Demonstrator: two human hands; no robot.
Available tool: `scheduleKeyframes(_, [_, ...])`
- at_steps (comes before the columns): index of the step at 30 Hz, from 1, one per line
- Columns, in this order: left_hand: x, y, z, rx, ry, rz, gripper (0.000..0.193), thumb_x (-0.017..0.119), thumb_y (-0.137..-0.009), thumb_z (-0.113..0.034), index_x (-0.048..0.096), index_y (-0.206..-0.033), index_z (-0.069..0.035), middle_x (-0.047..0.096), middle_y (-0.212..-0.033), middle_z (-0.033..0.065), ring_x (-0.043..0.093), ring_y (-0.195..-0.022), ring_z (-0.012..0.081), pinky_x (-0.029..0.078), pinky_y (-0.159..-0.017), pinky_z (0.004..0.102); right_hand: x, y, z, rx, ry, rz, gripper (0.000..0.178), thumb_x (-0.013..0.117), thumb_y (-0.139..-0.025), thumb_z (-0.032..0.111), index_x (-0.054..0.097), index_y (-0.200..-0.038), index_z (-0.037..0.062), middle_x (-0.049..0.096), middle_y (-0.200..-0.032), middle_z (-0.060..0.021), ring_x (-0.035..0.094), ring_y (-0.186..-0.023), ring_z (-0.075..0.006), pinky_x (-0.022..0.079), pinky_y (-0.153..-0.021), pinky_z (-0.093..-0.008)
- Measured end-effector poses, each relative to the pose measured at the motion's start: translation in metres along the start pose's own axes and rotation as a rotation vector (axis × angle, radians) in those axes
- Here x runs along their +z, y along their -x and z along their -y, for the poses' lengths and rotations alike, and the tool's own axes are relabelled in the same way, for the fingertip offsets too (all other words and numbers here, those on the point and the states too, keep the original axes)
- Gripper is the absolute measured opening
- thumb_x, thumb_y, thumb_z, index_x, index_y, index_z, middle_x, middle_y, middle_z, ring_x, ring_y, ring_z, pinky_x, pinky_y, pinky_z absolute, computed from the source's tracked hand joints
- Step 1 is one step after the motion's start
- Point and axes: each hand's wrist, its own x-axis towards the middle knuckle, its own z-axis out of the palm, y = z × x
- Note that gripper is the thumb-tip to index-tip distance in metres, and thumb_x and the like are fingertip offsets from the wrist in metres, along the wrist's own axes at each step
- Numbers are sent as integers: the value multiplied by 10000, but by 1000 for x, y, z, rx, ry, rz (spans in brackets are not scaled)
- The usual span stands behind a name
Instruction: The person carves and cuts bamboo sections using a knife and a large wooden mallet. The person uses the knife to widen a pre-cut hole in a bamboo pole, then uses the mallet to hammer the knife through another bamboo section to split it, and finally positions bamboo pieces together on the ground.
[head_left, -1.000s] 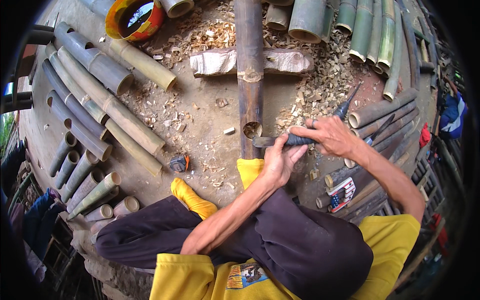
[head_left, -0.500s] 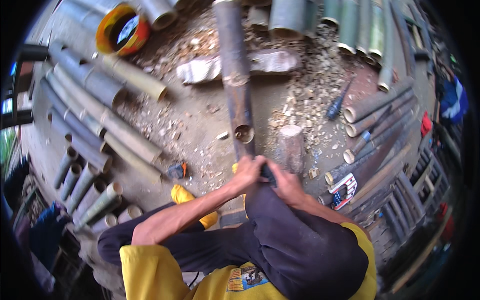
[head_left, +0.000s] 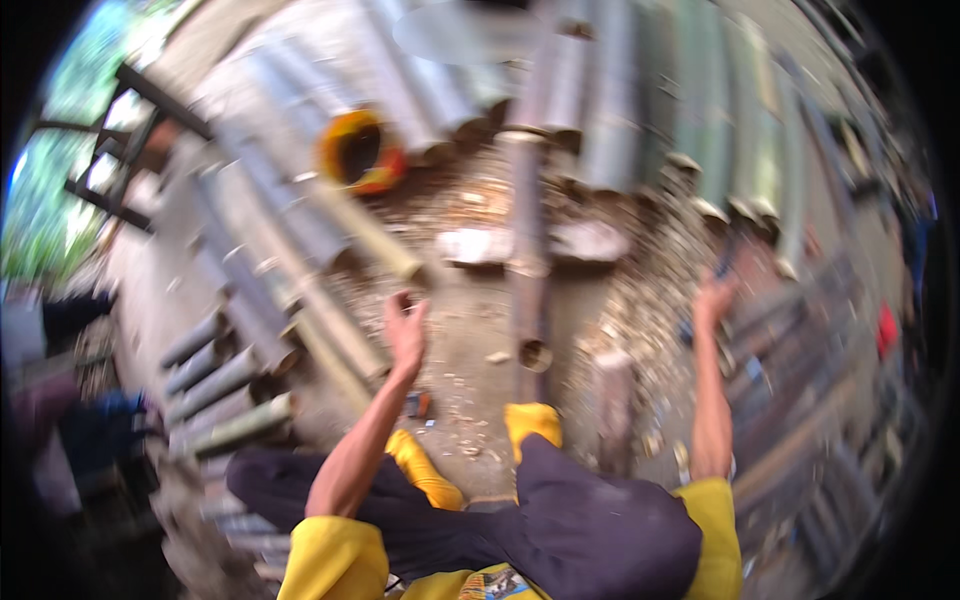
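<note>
My left hand (head_left: 405, 325) is raised over the ground at the left, fingers loosely curled and apart, with nothing seen in it. It is nearest the end of a pale bamboo pole (head_left: 375, 235). On the right, my right hand (head_left: 714, 298) reaches forward, closed and blurred; a dark slender tool (head_left: 729, 252) sticks out from it. A blue handle-like thing (head_left: 685, 331) shows beside that hand. Between my arms a dark bamboo pole (head_left: 529, 225) lies across a whitish wooden block (head_left: 590, 242), its near end showing a round hollow. My yellow-covered foot (head_left: 530, 424) is at that end.
Several bamboo poles lie in rows left, ahead and right. A yellow-red round container (head_left: 390, 170) stands far left of centre. A short wooden stump (head_left: 614, 410) is right of the central pole. Wood chips (head_left: 640, 290) cover the ground. A small dark-orange object (head_left: 417, 404) lies near my left forearm.
My hands were together at my right knee, near the pole's end. Now they are spread apart, left hand forward-left and right hand forward-right. The view has tilted up and is blurred.
</note>
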Motion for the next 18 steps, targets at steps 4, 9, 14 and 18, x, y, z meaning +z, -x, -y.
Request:
scheduleKeyframes(4, [-4, -64, -27, -90, -58, -265, 686, 745, -692, -386, 481, -1171, 28, 515, -1114, 208, 504, -1050, 321, 406, -897, 404, 7, 14, -3, -308, 149, -163, 615, 580, -868, 360, 393, -1326, -5, 480, -1268, -246, 438, -1177, -392, 358, -973, -450])
scheduleKeyframes(9, [-28, -114, 16, -311, -164, -467, 638, 748, -696, -285, 432, -1134, 55, 528, -1126, 226, 547, -1015, 348, 462, -862, 414, -67, 105, -63, -66, 595, -99, 634, 606, -807, 486, 423, -1334, 185, 489, -1254, -167, 516, -1071, -359, 450, -829, -477])
scheduleKeyframes(14, [-10, -104, 5, -428, 761, -95, 538, 637, -738, -91, 366, -1197, -25, 529, -1016, 147, 575, -885, 255, 549, -666, 495, -97, 105, -165, -163, 515, -23, 810, 604, -795, 507, 201, -1448, 248, 596, -1053, -236, 553, -910, -453, 428, -769, -517])
scheduleKeyframes(18, [-18, -9, -9, -47, 1100, 64, 601, 637, -707, -56, 392, -1254, -103, 542, -1015, 64, 568, -944, 216, 485, -874, 399, -92, 83, -142, 69, 391, 20, 877, 779, -660, 239, 308, -1374, 45, 610, -1058, -253, 579, -983, -421, 467, -821, -475])
